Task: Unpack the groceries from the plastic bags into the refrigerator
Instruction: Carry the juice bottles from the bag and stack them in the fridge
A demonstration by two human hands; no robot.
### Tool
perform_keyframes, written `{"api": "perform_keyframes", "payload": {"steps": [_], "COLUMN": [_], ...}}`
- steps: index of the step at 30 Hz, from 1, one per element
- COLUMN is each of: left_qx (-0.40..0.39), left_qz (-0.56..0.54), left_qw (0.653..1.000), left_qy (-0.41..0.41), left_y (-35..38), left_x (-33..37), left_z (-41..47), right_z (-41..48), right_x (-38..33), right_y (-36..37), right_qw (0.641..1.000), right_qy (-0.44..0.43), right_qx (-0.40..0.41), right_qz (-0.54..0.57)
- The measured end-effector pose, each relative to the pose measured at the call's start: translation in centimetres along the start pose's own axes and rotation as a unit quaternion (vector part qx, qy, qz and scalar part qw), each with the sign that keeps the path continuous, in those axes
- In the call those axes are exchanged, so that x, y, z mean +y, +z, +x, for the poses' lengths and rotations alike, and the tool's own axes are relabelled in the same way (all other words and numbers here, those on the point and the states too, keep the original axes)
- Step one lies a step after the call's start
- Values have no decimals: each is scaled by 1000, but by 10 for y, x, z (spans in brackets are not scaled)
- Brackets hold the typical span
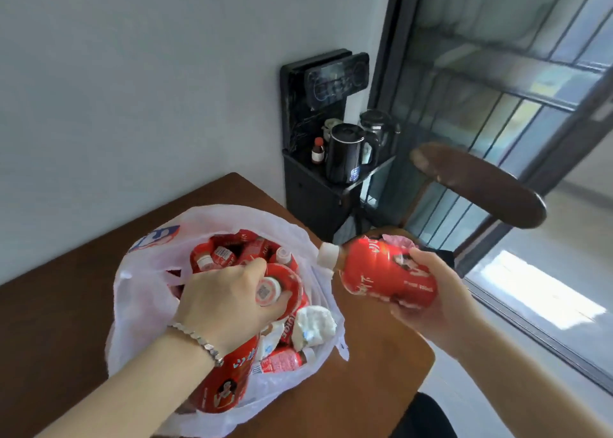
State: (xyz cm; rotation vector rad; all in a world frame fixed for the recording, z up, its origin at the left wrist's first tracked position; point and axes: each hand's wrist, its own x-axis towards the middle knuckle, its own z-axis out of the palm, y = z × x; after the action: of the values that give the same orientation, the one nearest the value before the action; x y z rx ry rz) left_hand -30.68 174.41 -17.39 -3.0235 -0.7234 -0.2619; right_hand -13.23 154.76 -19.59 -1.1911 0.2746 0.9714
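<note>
I am at the emptying stage, drinks coming out of the plastic bag (139,291) that sits open on the brown table (49,321) in the lower left of the frame. My right hand (428,291), at centre right, is wrapped round the body of a red bottle (381,278) with a white cap. It is lifted clear of the bag and lies nearly on its side, cap pointing toward the bag. My left hand (222,305) is down inside the bag mouth, fingers curled and clamped round the neck of a second bottle (292,285), whose cap shows between thumb and forefinger.

More red bottles (219,255) and some white packets (315,325) lie jumbled around that one, so I judge the bag far from empty. The refrigerator is not in view. A dark chair back (477,182) stands at the right, just past the table edge.

Next, as I see it, I need to draw the second bottle straight up through the bag opening without snagging the thin plastic or dragging its neighbours along. Then I must turn toward the refrigerator with one bottle in each hand.
</note>
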Motion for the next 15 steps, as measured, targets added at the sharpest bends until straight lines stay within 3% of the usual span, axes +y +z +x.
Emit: {"api": "perform_keyframes", "payload": {"steps": [3, 9, 15], "left_qx": [-2, -24, -8], "left_qz": [-19, -37, -65], "left_qw": [997, 971, 930], "left_qy": [81, 234, 363], "left_y": [1, -3, -5], "left_x": [23, 112, 223], "left_z": [7, 16, 7], "right_z": [-30, -90, -159], "right_x": [15, 36, 30], "right_y": [-23, -85, -182], "right_qw": [993, 995, 992], "right_qy": [-16, -98, -110], "right_qx": [-49, -18, 34], "right_qz": [105, 2, -57]}}
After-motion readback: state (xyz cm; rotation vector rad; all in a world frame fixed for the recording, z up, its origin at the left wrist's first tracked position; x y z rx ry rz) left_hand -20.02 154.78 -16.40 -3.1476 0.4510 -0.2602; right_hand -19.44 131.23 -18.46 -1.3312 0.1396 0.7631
